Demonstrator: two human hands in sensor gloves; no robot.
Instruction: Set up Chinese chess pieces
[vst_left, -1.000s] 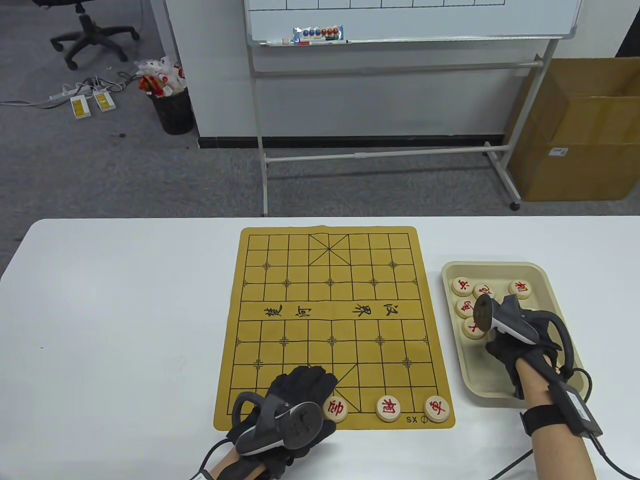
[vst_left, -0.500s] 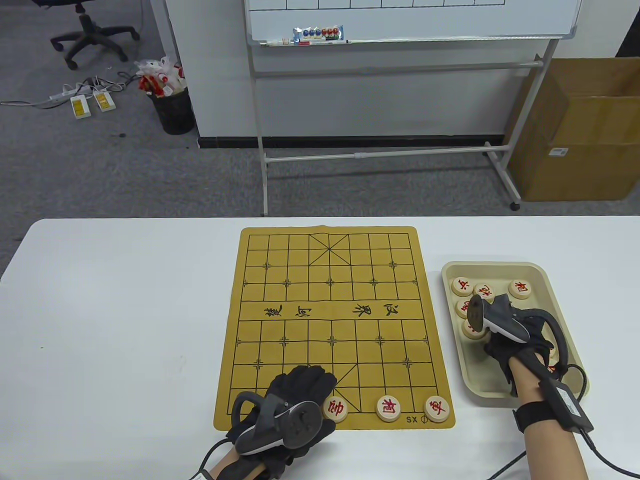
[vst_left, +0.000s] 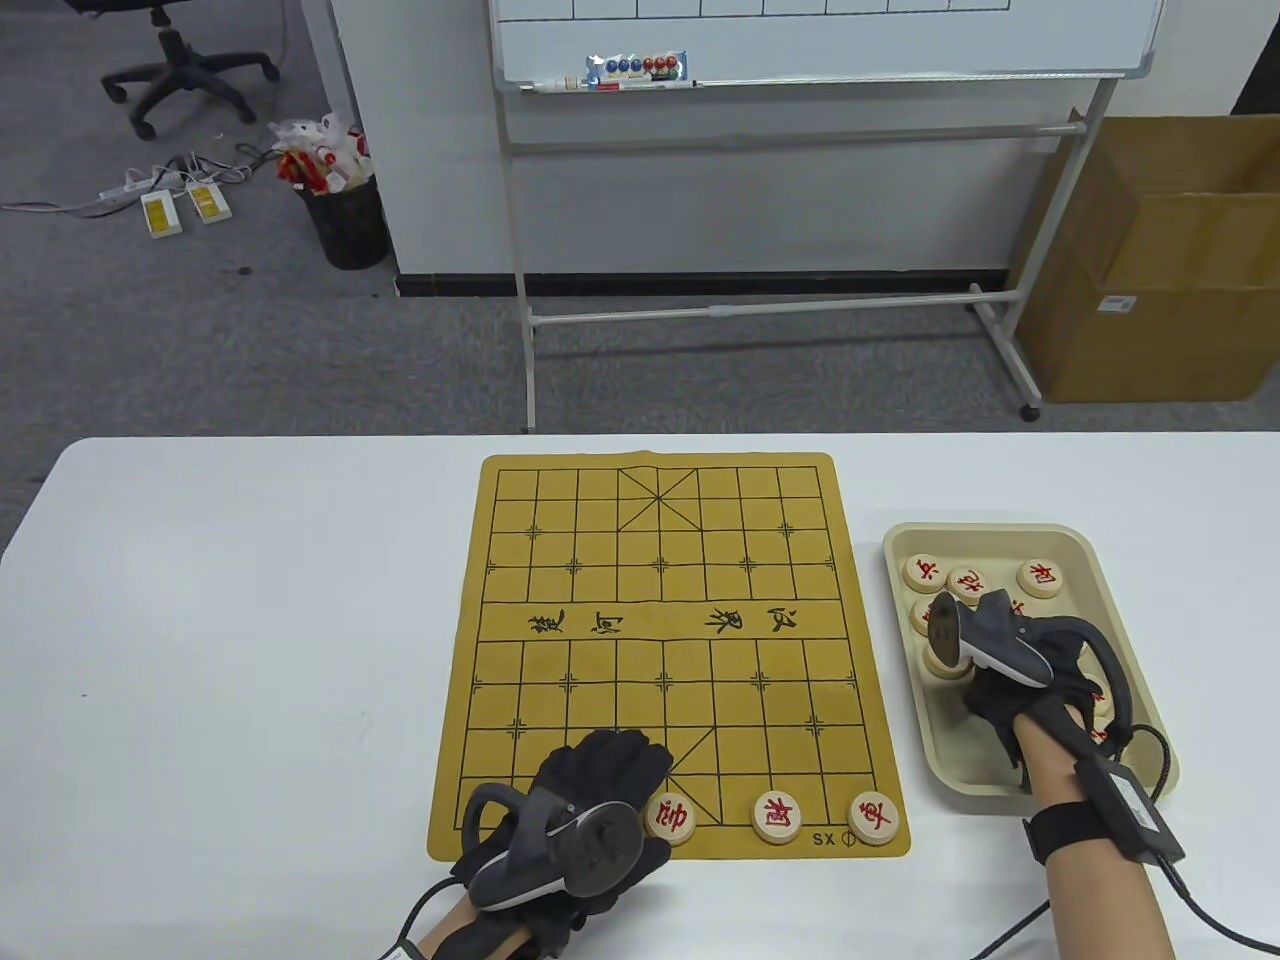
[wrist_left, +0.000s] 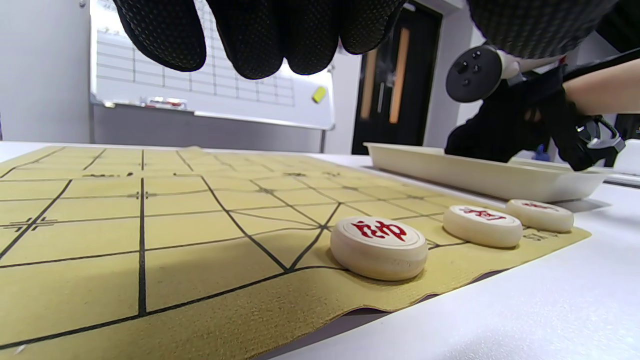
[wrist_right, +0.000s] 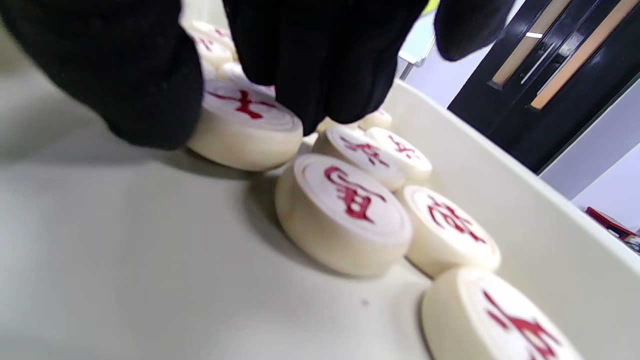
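A tan chess board mat lies mid-table. Three red-lettered pieces stand on its near row; the left wrist view shows them too. A beige tray to the board's right holds several more pieces. My right hand is down in the tray. In the right wrist view my right hand pinches a piece between thumb and fingers, low on the tray floor. My left hand rests on the board's near left part, fingers loose and empty.
Loose pieces lie close beside the pinched one, near the tray wall. A whiteboard stand and a cardboard box stand on the floor beyond the table. Cables trail from both wrists.
My right hand has shifted slightly left and toward the near side within the tray, covering more of the pieces there. My left hand and the three board pieces have not moved.
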